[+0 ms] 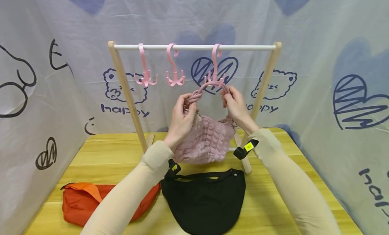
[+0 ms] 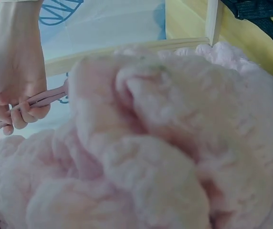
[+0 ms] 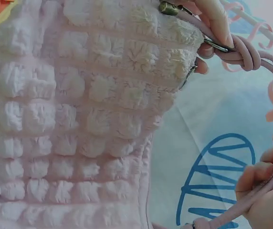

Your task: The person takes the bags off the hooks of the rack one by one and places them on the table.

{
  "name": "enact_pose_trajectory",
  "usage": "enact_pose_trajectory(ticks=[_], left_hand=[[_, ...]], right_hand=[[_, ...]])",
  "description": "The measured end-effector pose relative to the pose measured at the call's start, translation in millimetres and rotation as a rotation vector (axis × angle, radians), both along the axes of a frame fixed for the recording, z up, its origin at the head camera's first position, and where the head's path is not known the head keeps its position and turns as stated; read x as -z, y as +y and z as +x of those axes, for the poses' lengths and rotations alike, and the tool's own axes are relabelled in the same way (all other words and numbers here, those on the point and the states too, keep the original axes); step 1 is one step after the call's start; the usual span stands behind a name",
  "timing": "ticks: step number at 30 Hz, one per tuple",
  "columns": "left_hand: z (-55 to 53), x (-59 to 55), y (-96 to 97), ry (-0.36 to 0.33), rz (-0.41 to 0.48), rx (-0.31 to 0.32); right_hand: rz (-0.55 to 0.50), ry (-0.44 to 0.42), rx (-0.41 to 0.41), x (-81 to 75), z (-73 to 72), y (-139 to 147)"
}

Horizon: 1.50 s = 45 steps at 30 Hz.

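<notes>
A pink puffy quilted bag hangs below both hands, in front of the rack. Its knotted cord handle arches up to the right-hand pink hook and overlaps the prongs. The left hand pinches the handle by its knot, near the metal clasp seen in the right wrist view. On the other side the right hand grips the handle, fingers curled round the cord in the left wrist view. The bag's body fills most of both wrist views.
Two more pink hooks hang on the white rail of the wooden rack. A black bag and an orange-red bag lie on the yellow wood-grain table. A printed curtain surrounds it.
</notes>
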<state>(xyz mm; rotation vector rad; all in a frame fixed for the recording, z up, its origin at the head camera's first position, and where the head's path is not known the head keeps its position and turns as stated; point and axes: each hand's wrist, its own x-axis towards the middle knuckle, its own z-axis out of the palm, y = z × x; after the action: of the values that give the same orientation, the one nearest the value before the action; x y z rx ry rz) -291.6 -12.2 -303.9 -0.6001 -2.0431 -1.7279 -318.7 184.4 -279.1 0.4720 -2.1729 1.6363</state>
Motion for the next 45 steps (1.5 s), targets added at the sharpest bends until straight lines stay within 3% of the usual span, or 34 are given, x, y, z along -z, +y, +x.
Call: enact_pose_trajectory(ticks=[7, 19, 26, 40, 45], left_hand=[[-3.0, -8.8, 0.1, 0.017, 0.021, -0.011], [-9.0, -23.3, 1.3, 0.028, 0.021, -0.018], [-8.7, -29.8, 0.8, 0.030, 0.020, -0.004], [2.1, -30.1, -1.0, 0.217, -0.010, 0.014], [6.1, -27.0, -3.2, 0.231, -0.007, 0.048]], right_hand=[[-0.086, 0.051, -0.022, -9.8, -2.4, -6], [-0.182, 0.011, 0.018, -21.3, -5.8, -15], [-0.182, 0.043, 0.042, -25.5, -5.9, -16], [-0.212, 0.198, 0.079, -22.6, 3.0, -15], [-0.244, 0.234, 0.075, -18.9, 8.5, -15]])
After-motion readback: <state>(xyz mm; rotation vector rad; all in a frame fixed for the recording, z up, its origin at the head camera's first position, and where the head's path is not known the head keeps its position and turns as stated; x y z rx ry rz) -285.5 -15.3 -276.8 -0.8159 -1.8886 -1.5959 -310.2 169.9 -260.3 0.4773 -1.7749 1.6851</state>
